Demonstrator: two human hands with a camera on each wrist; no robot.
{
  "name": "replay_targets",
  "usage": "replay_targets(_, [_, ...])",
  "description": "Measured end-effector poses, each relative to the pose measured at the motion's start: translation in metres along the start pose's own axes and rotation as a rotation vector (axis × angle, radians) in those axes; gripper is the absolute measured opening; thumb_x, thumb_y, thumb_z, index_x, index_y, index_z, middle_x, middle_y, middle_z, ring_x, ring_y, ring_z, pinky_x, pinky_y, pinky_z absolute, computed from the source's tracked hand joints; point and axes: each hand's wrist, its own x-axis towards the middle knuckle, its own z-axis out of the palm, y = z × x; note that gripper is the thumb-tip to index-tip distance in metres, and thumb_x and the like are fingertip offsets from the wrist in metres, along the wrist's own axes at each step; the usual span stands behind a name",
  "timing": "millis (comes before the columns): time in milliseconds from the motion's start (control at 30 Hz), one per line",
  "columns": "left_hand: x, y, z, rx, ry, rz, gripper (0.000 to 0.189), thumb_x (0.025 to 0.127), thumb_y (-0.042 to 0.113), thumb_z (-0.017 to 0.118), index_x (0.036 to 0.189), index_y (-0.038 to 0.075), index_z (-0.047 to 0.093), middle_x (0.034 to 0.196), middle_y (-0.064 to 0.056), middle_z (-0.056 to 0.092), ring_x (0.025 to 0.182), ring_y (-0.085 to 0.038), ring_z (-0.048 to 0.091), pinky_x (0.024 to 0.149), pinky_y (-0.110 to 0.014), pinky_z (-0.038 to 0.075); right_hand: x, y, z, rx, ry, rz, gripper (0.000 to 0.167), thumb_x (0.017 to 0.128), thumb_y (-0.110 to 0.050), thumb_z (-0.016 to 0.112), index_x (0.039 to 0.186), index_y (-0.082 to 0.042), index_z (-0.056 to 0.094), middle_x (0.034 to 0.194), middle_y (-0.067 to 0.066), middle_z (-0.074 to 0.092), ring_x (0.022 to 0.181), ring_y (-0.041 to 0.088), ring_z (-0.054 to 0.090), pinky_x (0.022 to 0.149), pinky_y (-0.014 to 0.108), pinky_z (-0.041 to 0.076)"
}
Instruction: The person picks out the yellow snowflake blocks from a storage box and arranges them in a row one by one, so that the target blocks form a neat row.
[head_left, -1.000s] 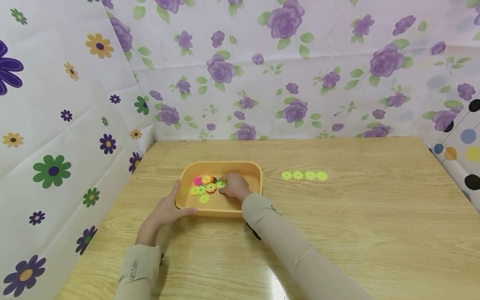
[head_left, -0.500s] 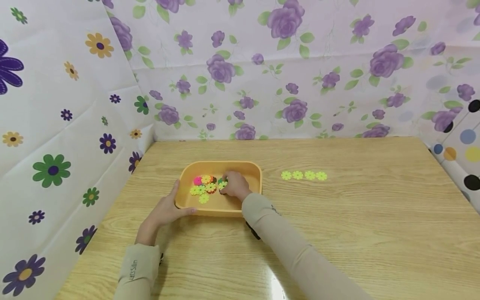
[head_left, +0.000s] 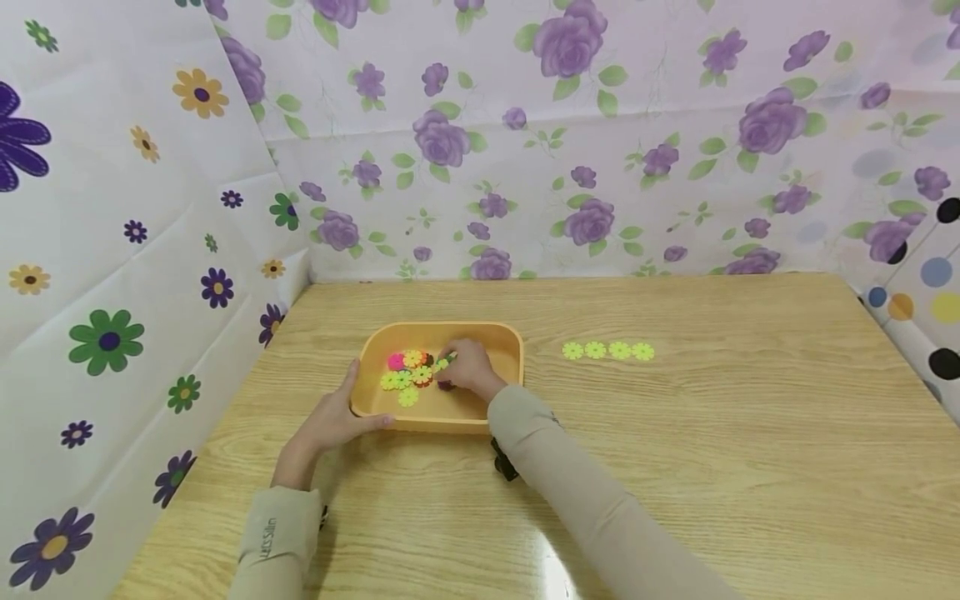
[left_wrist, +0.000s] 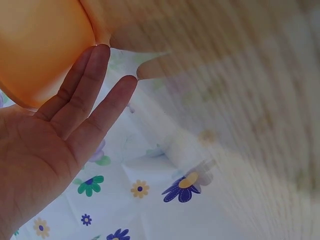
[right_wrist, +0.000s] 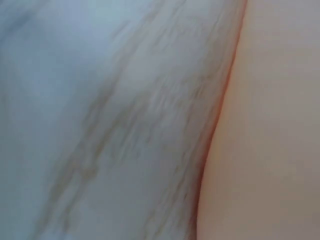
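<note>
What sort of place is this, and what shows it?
Probably an indoor tabletop activity corner, though the wider room is out of view: a wood-grain table, a purple-flowered wall covering behind it, and an orange tray holding small flower-shaped pieces.

"Bright in here, and even; the worktop (head_left: pixel 712 467) shows only soft shadow beside the left sleeve (head_left: pixel 279 533)."

"Except that white glare on its near side."

"The left wrist's view is dimmer: the left fingers (left_wrist: pixel 104 117) are fairly sharp, mirrored in the worktop's sheen, the orange tray (left_wrist: pixel 40 45) glowing behind them."

"And the right wrist's view is hazy, the grain smeared into soft streaks."
</note>
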Motion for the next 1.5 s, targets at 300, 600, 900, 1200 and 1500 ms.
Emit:
replay_targets(300, [0.000,-0.002,0.000,-0.003,0.000,-0.006,0.118,0.071,0.052,0.071,0.145,0.005,-0.008,0.141,-0.034,0.020,0.124,-0.045,0.034,0.099,-0.055,0.028,-0.002,0.000,-0.003,0.323,-0.067,-0.026,0.034,0.075,-0.006,0.073,0.106,0.001,0.061,0.065,0.007,0.063,0.070,0.032,0.063,0.054,0.027,0.047])
replay_targets(600, [0.000,0.001,-0.001,-0.015,-0.009,-0.023,0.118,0.071,0.053,0.071,0.145,0.004,-0.007,0.142,-0.033,0.018,0.126,-0.045,0.030,0.101,-0.055,0.025,-0.004,-0.001,-0.014,0.547,-0.099,-0.044,0.041,0.080,-0.006,0.069,0.118,0.004,0.054,0.072,0.010,0.059,0.083,0.041,0.057,0.071,0.043,0.049])
replay_targets(900, [0.001,0.002,0.000,-0.011,-0.012,-0.042,0.118,0.071,0.051,0.071,0.145,0.004,-0.007,0.142,-0.033,0.018,0.126,-0.045,0.030,0.101,-0.054,0.025,-0.002,-0.002,-0.017,0.659,0.181,-0.125,0.034,0.082,-0.004,0.066,0.113,0.002,0.056,0.063,0.000,0.049,0.070,0.039,0.056,0.072,0.048,0.049])
replay_targets(1200, [-0.001,0.004,-0.002,-0.016,-0.012,-0.037,0.120,0.070,0.055,0.071,0.144,0.004,-0.008,0.143,-0.032,0.016,0.127,-0.045,0.028,0.102,-0.054,0.023,-0.007,-0.001,-0.033,0.747,0.427,-0.143,0.033,0.081,-0.005,0.068,0.111,-0.001,0.055,0.065,0.000,0.049,0.057,0.012,0.051,0.060,0.029,0.051])
replay_targets(1500, [-0.001,0.003,-0.001,-0.010,-0.015,-0.035,0.120,0.070,0.056,0.070,0.144,0.004,-0.009,0.144,-0.032,0.014,0.128,-0.046,0.025,0.102,-0.056,0.022,-0.021,-0.001,-0.054,0.806,0.498,-0.098,0.033,0.081,-0.005,0.067,0.112,-0.002,0.054,0.065,-0.001,0.046,0.055,0.010,0.051,0.063,0.034,0.051])
